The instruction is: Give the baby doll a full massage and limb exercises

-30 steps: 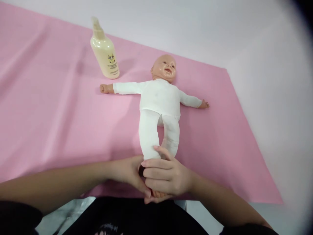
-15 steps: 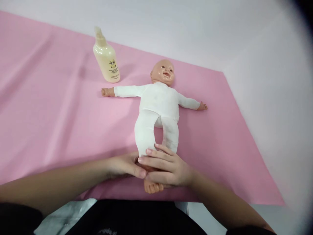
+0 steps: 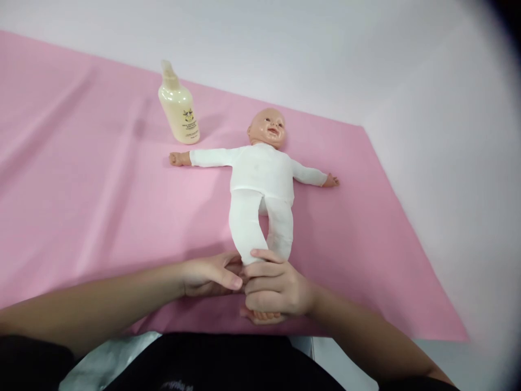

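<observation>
Pink mat (image 3: 81, 179): doll's foot (image 3: 260, 315) apparently inside right hand's fingers (image 3: 260, 282).

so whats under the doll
The doll lies face up on a pink sheet that spreads past it on all sides. The right hand and left hand wrap its foot, hiding the sheet there.
</observation>
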Demonstrator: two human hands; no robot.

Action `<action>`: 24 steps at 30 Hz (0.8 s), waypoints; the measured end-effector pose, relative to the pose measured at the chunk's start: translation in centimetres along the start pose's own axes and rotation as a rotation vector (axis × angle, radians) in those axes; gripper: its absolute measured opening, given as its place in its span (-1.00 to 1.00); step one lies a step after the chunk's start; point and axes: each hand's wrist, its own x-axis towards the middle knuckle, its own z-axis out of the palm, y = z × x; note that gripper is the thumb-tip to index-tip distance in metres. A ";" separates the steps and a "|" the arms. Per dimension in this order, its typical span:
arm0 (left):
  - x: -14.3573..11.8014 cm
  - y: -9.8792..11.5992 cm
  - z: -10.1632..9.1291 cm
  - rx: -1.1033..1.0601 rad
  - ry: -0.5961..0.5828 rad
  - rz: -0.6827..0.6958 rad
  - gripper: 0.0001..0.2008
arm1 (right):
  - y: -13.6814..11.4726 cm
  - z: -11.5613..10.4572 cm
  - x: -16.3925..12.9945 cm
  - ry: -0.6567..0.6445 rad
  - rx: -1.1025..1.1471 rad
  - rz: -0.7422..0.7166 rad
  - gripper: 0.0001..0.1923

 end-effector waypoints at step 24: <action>-0.3 1.3 0.3 0.230 -0.019 0.072 -0.31 | 0.1 -0.7 0.2 0.065 -0.138 -0.173 -0.70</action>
